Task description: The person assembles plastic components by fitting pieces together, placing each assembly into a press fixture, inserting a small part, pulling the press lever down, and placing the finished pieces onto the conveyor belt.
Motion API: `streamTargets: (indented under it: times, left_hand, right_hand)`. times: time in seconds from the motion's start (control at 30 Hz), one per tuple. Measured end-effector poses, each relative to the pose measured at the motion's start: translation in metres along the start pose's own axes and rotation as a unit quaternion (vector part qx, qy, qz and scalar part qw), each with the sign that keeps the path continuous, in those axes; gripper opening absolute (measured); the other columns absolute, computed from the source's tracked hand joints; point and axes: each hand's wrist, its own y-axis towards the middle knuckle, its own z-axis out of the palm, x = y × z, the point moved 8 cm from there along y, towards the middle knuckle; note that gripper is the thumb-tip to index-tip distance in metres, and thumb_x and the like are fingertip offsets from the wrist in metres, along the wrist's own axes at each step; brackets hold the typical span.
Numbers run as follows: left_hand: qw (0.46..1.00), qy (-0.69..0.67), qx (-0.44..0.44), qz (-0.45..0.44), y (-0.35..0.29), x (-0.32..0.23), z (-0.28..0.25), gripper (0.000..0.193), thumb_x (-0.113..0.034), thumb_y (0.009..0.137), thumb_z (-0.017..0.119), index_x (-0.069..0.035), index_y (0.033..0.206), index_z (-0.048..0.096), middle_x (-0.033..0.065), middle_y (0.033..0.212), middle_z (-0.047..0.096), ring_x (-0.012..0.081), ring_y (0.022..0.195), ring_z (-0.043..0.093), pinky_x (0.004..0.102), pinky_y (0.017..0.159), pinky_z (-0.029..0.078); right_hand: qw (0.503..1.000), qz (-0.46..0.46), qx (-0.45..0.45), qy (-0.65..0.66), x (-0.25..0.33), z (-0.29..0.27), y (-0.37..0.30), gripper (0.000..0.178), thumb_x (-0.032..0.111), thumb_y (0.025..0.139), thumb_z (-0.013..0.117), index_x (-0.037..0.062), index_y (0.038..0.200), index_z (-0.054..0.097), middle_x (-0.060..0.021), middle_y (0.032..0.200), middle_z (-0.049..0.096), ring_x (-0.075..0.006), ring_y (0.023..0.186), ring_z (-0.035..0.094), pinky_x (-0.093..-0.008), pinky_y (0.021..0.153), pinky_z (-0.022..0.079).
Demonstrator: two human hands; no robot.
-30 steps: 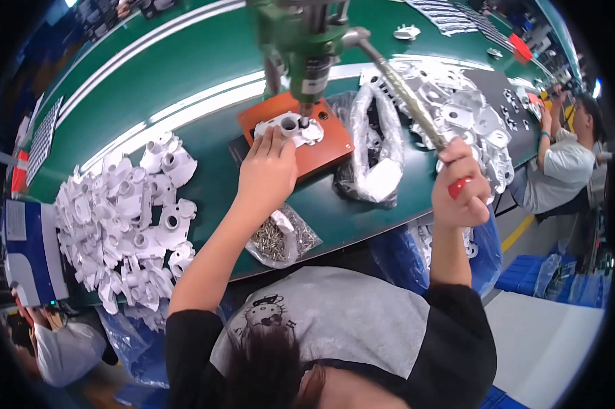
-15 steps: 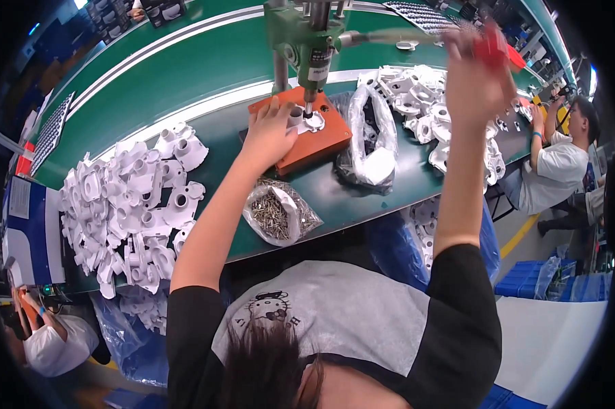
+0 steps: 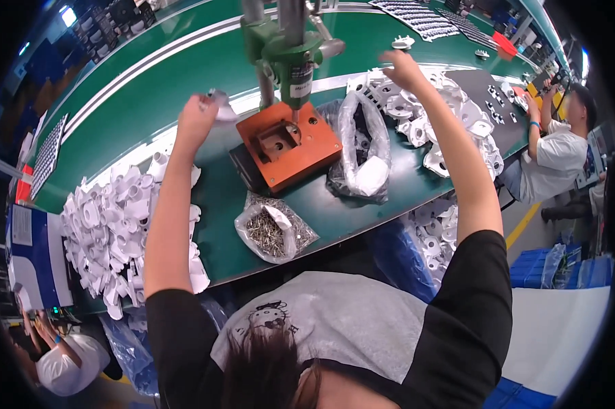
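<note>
My left hand (image 3: 196, 126) is closed around a white plastic part (image 3: 223, 108), raised left of the orange fixture block (image 3: 307, 160). The block's recess (image 3: 277, 142) shows, with no white part in it. Over the block stands a green hand press (image 3: 287, 58), its ram above the block's surface. My right hand (image 3: 404, 71) hovers near the far edge of the right-hand pile of white parts (image 3: 451, 112). Its fingers look apart, though slightly blurred, with nothing seen in them.
A bag of metal screws (image 3: 272, 232) lies in front of the block, and a clear plastic bag (image 3: 358, 153) stands to its right. White housings (image 3: 116, 232) are heaped at left. Beyond runs a green conveyor (image 3: 164, 75). A co-worker (image 3: 560, 150) sits at right.
My left hand has lifted the white part from the block and moved left. My right hand has come away from the press lever, leftward toward the pile. The ram has risen.
</note>
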Motion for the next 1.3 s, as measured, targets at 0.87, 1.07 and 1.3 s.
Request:
streamTargets:
  times: [0.87,1.07,1.3]
  left_hand:
    - [0.964,0.14,0.172,-0.145,-0.248,0.012,-0.06,0.03,-0.021,0.082,0.061,-0.004,0.103,0.049,0.0171,0.076,0.059,0.0336,0.07,0.06,0.0402,0.062,0.046]
    - [0.953,-0.267,0.099,-0.102,-0.203,-0.001,-0.012,0.022,-0.004,0.085,0.056,-0.001,0.105,0.047,0.0049,0.089,0.056,0.0088,0.083,0.055,0.024,0.073,0.046]
    - [0.881,-0.467,0.078,-0.009,-0.2,-0.091,0.054,0.028,-0.007,0.089,0.056,0.001,0.111,0.041,0.0101,0.103,0.055,0.0128,0.091,0.057,0.0273,0.078,0.047]
  right_hand:
    - [0.783,0.168,-0.082,0.594,-0.107,-0.01,-0.061,0.024,0.021,0.085,0.059,0.002,0.099,0.056,-0.0073,0.097,0.058,-0.019,0.087,0.058,-0.0407,0.076,0.053]
    - [0.555,0.133,0.022,0.821,0.084,0.006,-0.145,0.033,0.008,0.077,0.055,-0.0044,0.107,0.051,-0.0146,0.106,0.055,-0.0341,0.1,0.058,-0.0469,0.083,0.052]
    - [0.715,0.01,0.042,0.698,0.261,-0.004,-0.189,0.027,0.01,0.078,0.06,0.0018,0.098,0.044,-0.0109,0.121,0.041,-0.0152,0.103,0.045,-0.0287,0.087,0.038]
